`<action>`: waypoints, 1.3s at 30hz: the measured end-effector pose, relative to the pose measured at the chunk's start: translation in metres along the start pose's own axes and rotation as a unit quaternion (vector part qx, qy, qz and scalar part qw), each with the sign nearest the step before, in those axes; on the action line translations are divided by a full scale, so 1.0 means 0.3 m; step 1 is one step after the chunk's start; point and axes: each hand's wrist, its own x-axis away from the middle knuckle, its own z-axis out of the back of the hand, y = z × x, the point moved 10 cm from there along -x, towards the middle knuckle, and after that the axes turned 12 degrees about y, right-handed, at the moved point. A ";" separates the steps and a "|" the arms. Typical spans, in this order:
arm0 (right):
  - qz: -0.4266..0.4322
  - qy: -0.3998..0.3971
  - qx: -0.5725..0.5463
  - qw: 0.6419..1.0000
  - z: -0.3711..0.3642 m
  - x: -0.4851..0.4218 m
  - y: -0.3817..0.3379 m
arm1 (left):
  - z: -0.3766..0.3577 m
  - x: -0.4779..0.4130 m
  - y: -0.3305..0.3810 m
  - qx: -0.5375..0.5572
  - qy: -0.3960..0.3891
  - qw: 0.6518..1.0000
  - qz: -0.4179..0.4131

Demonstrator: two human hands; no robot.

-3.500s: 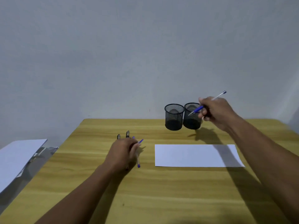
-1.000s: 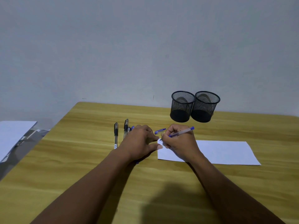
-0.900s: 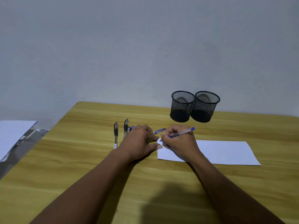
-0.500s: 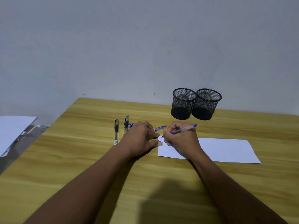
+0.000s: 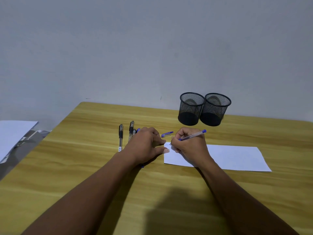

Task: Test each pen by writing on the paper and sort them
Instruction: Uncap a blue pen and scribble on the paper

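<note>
My right hand (image 5: 191, 146) grips a clear pen with a blue end (image 5: 194, 136), its tip on the top left corner of the white paper (image 5: 233, 158), where faint blue marks show. My left hand (image 5: 145, 146) lies on the table with thumb and fingertips at the paper's left edge; it covers part of a group of pens. A black pen (image 5: 120, 138) and another black pen (image 5: 131, 130) lie left of it. A blue pen cap (image 5: 167, 134) lies between my hands. Two black mesh cups (image 5: 191, 108) (image 5: 215, 109) stand behind the paper.
The wooden table (image 5: 84, 167) ends at a wall behind the cups. A white sheet (image 5: 11, 136) lies on a grey surface beyond the table's left edge. A blue pen end (image 5: 142, 166) pokes out under my left wrist.
My right hand came down from the cups to the paper with a pen. Over the last second it has been writing at the corner; blue marks have appeared. My left hand stays put.
</note>
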 end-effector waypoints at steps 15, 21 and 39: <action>-0.156 0.072 -0.137 0.976 0.067 -0.030 -0.026 | 0.005 -0.123 -0.021 -0.033 0.022 0.994 0.103; -0.182 0.081 -0.153 0.968 0.087 -0.039 -0.009 | -0.030 -0.133 -0.011 -0.037 0.023 0.994 0.096; -0.165 0.018 -0.161 0.973 0.058 -0.046 -0.018 | 0.000 -0.121 -0.008 0.255 0.017 0.956 0.146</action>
